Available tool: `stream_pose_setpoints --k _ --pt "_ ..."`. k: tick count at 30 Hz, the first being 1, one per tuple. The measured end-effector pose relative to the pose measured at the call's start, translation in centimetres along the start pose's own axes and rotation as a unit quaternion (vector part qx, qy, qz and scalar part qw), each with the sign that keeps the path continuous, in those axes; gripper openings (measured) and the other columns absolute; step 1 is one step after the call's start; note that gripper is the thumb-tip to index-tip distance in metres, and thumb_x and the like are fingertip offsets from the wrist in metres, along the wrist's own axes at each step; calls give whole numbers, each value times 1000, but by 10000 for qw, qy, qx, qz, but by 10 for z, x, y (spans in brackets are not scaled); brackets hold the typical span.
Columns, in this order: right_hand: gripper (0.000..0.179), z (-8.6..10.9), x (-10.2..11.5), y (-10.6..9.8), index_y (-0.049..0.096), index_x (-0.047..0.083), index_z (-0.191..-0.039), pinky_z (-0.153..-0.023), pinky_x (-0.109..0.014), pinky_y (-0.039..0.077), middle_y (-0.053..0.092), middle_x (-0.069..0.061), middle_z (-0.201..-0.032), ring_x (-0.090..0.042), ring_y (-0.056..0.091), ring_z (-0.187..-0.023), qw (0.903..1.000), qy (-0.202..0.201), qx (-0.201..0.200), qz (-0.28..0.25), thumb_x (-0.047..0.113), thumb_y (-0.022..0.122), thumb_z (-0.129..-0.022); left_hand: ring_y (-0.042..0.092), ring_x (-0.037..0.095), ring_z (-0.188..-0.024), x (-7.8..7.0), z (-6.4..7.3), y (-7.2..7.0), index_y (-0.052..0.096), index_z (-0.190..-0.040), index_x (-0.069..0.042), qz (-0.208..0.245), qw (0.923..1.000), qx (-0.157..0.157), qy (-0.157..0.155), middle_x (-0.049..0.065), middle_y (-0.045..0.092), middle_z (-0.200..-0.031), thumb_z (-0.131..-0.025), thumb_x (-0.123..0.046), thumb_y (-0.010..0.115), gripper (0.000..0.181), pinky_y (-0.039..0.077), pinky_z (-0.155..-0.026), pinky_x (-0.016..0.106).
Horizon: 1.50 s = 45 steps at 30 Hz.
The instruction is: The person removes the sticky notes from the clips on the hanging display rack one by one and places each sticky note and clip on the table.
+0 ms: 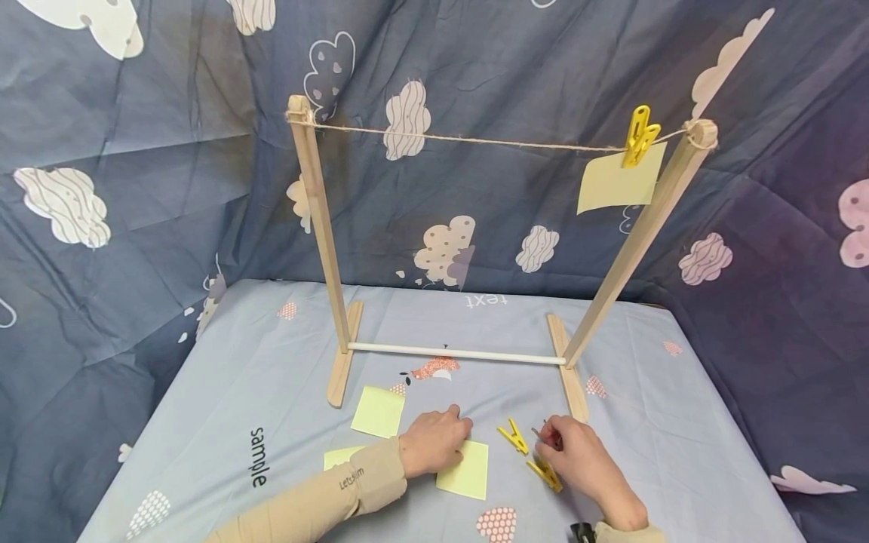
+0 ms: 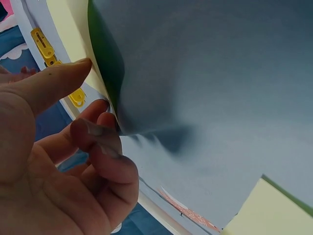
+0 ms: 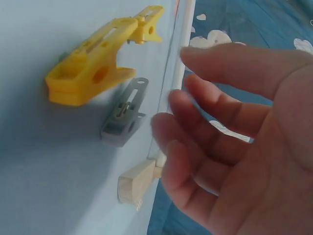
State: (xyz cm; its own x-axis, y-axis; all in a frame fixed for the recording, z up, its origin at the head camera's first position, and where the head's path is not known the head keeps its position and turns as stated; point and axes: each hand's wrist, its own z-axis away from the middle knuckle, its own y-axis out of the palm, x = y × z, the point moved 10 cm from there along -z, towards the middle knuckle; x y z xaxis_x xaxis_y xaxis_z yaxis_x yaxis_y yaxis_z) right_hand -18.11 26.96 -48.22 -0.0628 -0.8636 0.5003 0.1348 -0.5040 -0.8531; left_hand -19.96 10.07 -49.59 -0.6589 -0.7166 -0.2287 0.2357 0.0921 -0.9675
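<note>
My left hand (image 1: 434,441) is over a pale yellow paper note (image 1: 465,471), its thumb and fingers pinching the note's edge. In the left wrist view that edge curls up off the cloth, showing a shaded green underside. My right hand (image 1: 577,456) hovers with loosely bent fingers, holding nothing. Just beside its fingertips lies a grey clothespin (image 3: 124,115), apart from them. Close by are two yellow clothespins, one nearer my right hand (image 1: 545,475) and another farther up (image 1: 514,437). Left of my left hand lies another note (image 1: 378,412), with one more note (image 1: 339,457) partly under the sleeve.
A wooden frame (image 1: 322,226) with a white bottom rod (image 1: 455,352) stands behind the hands. A string (image 1: 475,140) spans its posts. Near the right post (image 1: 638,245), a yellow clothespin (image 1: 638,136) holds a note (image 1: 614,181) on the string. Dark cloud-print cloth hangs behind.
</note>
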Motion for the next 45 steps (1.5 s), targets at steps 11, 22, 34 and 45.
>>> stream_pose_setpoints --k 11,22,34,45 --pt "10 -3 5 -27 62 14 -77 -57 -22 38 54 4 -68 -7 45 -60 9961 -386 -781 126 10 67 -85 43 8 -58 2 -1 -4 64 -85 -15 -30 9999 114 17 -3 52 -74 -78 -15 73 12 38 -50 23" --pt "6 -1 21 -69 66 12 -83 -57 -22 43 60 6 -71 -2 50 -63 9841 -935 -1507 -19 7 65 -87 47 5 -64 8 -7 -30 68 -96 -15 280 9993 -226 118 -4 60 -83 -84 -23 70 14 41 -55 21" --pt "16 11 72 -148 68 10 -93 -62 -16 45 67 -3 -82 2 53 -70 9489 -1954 -2471 -217 -3 62 -86 51 7 -71 19 -17 -104 68 -95 -13 1654 9815 -935 239 -3 62 -80 -90 -25 65 13 43 -68 20" --pt "19 29 124 -229 70 4 -93 -68 -5 38 66 -6 -83 15 48 -77 8828 -2833 -3747 -84 -8 65 -79 57 6 -65 25 -16 -177 67 -96 -14 2372 9520 -1902 352 -4 64 -86 -92 -18 58 10 46 -68 21"
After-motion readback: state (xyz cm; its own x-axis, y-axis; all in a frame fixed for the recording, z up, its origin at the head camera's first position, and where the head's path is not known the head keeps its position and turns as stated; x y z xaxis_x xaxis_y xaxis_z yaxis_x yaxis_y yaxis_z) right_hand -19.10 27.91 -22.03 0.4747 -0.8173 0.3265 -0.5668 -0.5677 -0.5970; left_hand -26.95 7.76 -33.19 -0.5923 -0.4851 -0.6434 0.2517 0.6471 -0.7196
